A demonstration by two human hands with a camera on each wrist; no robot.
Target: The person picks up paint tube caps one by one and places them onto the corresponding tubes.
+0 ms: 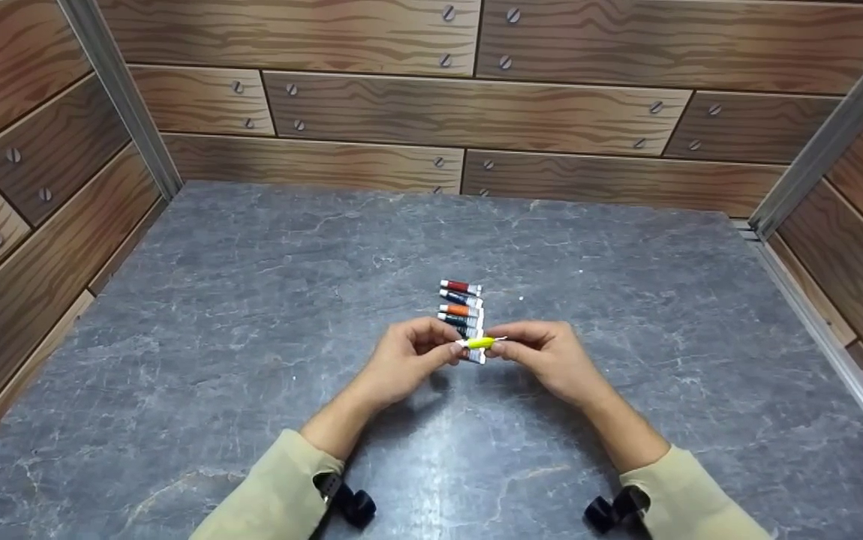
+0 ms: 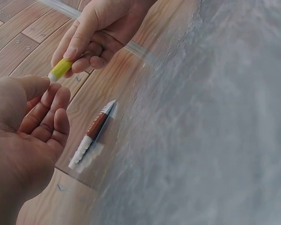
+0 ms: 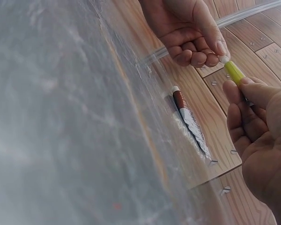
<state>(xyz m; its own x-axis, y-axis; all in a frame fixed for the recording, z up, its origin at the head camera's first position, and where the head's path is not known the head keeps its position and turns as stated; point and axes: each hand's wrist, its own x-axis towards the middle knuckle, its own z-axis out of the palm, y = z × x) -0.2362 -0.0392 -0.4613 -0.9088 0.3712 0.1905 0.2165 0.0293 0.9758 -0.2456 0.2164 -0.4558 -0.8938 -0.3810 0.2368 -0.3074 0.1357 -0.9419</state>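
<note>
A small yellow paint tube (image 1: 481,343) with a white cap is held between both hands, above the grey table. My left hand (image 1: 410,356) pinches its white cap end between thumb and forefinger, seen closely in the left wrist view. At the other end, my right hand (image 1: 548,356) grips the tube's tail with thumb and fingers. Beneath and just beyond the hands lies a row of several paint tubes, among them a red tube (image 1: 461,286), a dark blue tube (image 1: 460,298) and an orange tube (image 1: 460,310). The hands partly hide the nearest tubes, including a brown tube (image 2: 97,125).
The grey marbled table (image 1: 289,255) spreads around the row. Wood-patterned walls (image 1: 371,105) stand at its back and sides, with metal rails (image 1: 833,360) at the corners and right edge. Small white specks dot the tabletop right of the tubes.
</note>
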